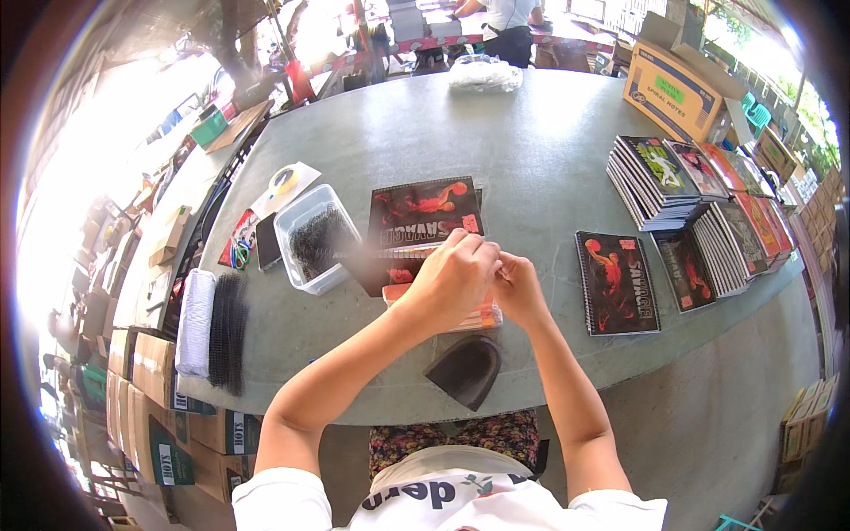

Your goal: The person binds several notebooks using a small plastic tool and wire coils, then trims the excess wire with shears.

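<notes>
My left hand and my right hand meet over the middle of the table, fingers curled and pinched together. Whatever they hold is too small or hidden to make out. Beneath them lies a stack of notebooks with orange-and-white covers, partly covered by my hands. Just beyond, a black notebook with a red figure lies on the table. A grey blurred streak crosses between the stack and a clear plastic tub of black spiral wires. Nearer me rests a dark, rounded flat piece.
On the right are a single black notebook, piled notebooks and an open carton. At left lie a tape roll, a white roll and black coils. A person stands beyond the far edge.
</notes>
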`<state>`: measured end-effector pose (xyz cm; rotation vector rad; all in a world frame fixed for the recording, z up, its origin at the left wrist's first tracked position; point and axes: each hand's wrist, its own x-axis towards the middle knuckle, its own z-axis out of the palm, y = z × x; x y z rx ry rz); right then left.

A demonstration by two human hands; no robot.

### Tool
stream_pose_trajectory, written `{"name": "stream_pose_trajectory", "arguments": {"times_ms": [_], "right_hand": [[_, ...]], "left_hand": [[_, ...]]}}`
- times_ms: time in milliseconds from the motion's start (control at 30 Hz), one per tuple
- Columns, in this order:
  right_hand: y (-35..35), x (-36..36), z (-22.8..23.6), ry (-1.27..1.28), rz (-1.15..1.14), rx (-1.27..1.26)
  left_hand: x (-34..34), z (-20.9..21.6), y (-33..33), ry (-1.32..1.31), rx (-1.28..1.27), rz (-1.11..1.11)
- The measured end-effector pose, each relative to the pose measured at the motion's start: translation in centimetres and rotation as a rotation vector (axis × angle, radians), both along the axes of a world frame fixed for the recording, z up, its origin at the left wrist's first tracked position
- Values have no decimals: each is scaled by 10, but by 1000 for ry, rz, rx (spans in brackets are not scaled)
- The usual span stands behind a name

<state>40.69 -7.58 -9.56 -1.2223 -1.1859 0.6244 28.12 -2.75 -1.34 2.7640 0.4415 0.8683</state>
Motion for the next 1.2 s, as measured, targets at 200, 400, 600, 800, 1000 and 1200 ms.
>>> {"name": "stream_pose_trajectory", "arguments": {"times_ms": [200, 400, 600, 800, 1000, 1200], "right_hand": [[-10, -3, 11, -213, -105, -52], [-2, 8, 44, -319, -130, 101], [22, -11, 83, -952, -256, 169], [81, -96, 87, -1000, 178, 30], [89, -122, 103, -752, 344, -139], [88, -130, 106, -677, 380, -178]], "left_hand": [[5, 2, 6, -67, -15, 23], [-56, 4, -15, -96, 207, 25], [-214, -64, -15, 917, -219, 314], [-233, -94, -12, 682, -218, 405], [-188, -18, 18, -81, -1144, 456], [-190, -29, 26, -125, -1196, 398]]}}
